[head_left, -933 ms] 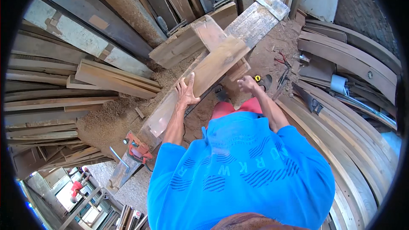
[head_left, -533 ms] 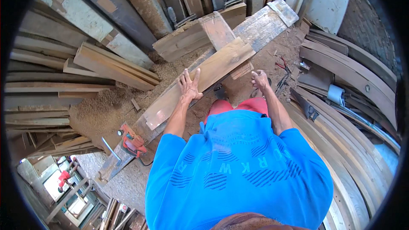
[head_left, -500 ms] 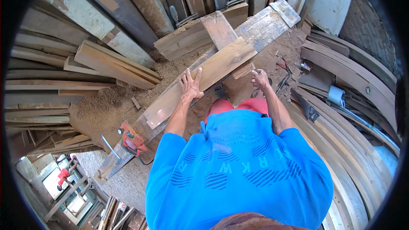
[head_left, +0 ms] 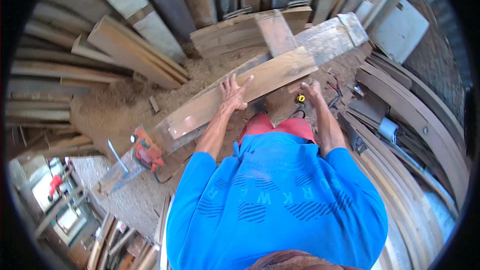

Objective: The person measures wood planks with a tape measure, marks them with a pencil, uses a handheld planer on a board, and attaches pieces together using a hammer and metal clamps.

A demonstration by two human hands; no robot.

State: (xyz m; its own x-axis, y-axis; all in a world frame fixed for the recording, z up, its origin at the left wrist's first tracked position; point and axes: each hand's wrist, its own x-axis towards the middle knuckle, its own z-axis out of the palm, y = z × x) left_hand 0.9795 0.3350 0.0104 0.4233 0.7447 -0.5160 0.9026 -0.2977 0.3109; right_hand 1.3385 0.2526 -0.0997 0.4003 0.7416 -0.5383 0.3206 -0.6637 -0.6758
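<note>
Having the left hand [head_left: 233, 94] spread flat on the board [head_left: 267, 76], which lay slantwise over the bench [head_left: 329, 41], seemed a decent way to stop it skidding, while the right hand [head_left: 312, 91] hung curled near its right end, though I couldn't tell if it gripped anything.

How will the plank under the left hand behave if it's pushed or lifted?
Being broad, solid-looking wood, the plank will probably stay stiff. Its length suggests it could feel heavy and swing if lifted by one end. With a crosswise board apparently running beneath it, it might rock when pushed down near an end.
</note>
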